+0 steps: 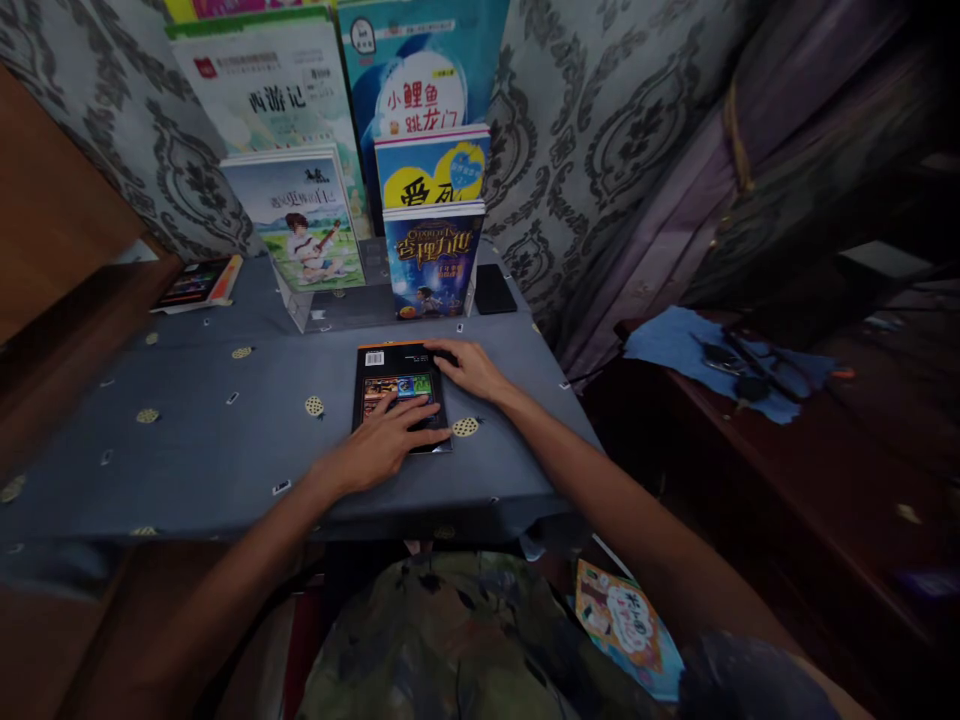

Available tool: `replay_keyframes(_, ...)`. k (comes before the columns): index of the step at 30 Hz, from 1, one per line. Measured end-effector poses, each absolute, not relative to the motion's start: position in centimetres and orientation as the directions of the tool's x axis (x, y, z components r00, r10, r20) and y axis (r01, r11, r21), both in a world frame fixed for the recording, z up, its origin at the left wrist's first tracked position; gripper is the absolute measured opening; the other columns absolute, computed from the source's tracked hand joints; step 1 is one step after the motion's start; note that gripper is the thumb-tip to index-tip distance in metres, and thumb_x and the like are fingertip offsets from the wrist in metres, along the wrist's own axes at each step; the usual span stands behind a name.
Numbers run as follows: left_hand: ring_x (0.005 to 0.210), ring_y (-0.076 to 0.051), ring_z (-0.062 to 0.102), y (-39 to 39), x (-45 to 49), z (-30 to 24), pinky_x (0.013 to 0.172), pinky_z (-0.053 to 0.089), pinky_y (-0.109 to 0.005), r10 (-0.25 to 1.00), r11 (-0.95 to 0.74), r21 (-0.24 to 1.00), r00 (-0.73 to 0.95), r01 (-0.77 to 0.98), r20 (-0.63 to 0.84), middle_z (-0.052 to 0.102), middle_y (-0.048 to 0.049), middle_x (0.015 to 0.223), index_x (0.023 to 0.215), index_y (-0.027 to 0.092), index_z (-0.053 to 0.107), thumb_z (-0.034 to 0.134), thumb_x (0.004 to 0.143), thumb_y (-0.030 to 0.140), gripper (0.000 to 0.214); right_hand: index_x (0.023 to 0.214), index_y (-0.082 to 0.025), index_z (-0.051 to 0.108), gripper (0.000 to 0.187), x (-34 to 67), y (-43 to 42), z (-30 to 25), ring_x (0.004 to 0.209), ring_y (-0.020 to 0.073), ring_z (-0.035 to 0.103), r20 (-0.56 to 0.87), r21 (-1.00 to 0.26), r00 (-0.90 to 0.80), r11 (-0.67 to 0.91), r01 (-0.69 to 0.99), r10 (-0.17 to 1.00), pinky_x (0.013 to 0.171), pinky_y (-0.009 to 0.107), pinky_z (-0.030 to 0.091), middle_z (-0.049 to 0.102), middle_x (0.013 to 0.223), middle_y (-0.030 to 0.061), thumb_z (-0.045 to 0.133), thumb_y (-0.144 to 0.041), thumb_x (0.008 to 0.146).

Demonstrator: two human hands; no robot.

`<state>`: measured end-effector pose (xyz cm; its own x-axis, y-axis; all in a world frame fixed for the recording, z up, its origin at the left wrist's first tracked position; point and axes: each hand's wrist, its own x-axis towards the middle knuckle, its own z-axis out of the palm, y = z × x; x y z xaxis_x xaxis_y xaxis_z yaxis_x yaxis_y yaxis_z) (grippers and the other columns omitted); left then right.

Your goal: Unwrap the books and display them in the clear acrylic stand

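A dark book (401, 362) lies on the patterned tablecloth, its barcode and a panel of small colourful pictures facing up. My left hand (386, 440) rests flat across the lower part of the book with its fingers spread, covering some of the pictures. At the upper right corner, my right hand (469, 368) touches the book with bent fingers, the tips on the cover and top edge. A gap shows between those fingers. What lies under the right palm is hidden.
Behind the book, a clear stand (337, 315) holds several upright books, including a blue one (435, 265). A dark flat object (495, 290) lies beside it. Another book (196, 284) is at the back left. Glasses (765, 365) lie on a blue cloth (667, 340) at right.
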<state>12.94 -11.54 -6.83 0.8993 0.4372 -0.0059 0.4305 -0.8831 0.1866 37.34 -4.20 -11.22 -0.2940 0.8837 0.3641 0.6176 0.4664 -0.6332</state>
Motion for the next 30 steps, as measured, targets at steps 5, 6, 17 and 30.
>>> replay_keyframes(5, 0.151, -0.025, 0.034, -11.8, 13.0, -7.3, 0.122, 0.023, -0.061, 0.450, -0.882, 0.173, 0.892, 0.438, 0.033, 0.047, -0.0041, 0.158, 0.145, 0.036, 0.052, 0.046, 0.091, 0.000, 0.065, 0.132, -0.022, 0.064, 0.039, 37.3, -4.2, -11.6, 0.127, 0.0243, 0.063, 0.376, -0.606, -0.305, 0.481, 0.634, 0.875, 0.110, 0.047, 0.049, 0.069, 0.135, 0.0074, 0.053, -0.019, 0.095)
replay_keyframes(6, 0.151, -0.025, 0.035, -11.8, 13.0, -7.4, 0.122, 0.023, -0.061, 0.451, -0.883, 0.170, 0.892, 0.438, 0.043, 0.048, -0.0044, 0.157, 0.145, 0.035, 0.053, 0.046, 0.093, 0.002, 0.062, 0.132, -0.022, 0.064, 0.039, 37.3, -4.2, -11.7, 0.128, 0.0243, 0.062, 0.379, -0.598, -0.311, 0.487, 0.637, 0.872, 0.110, 0.048, 0.048, 0.068, 0.135, 0.0076, 0.053, -0.019, 0.095)
replay_keyframes(17, 0.144, -0.020, 0.045, -12.7, 9.0, -8.1, 0.121, 0.034, -0.051, 0.468, -0.878, 0.209, 0.863, 0.430, 0.190, 0.052, -0.0060, 0.153, 0.145, 0.032, 0.053, 0.039, 0.106, 0.027, 0.041, 0.134, -0.019, 0.062, 0.041, 36.6, -5.8, -10.4, 0.140, 0.0281, 0.050, 0.351, -0.419, -0.407, 0.530, 0.737, 0.843, 0.116, 0.052, 0.039, 0.060, 0.145, 0.0143, 0.058, -0.034, 0.096)
replay_keyframes(30, 0.137, -0.028, 0.053, -7.6, 4.2, -5.0, 0.112, 0.041, -0.050, 0.419, -0.886, -0.208, 0.908, 0.415, 0.028, 0.058, -0.0118, 0.147, 0.147, 0.026, 0.046, 0.047, 0.098, 0.013, 0.051, 0.131, -0.020, 0.066, 0.036, 36.0, -9.3, -10.3, 0.142, 0.0304, 0.049, 0.373, -0.399, -0.444, 0.573, 0.716, 0.815, 0.114, 0.057, 0.041, 0.059, 0.145, 0.0166, 0.057, -0.028, 0.096)
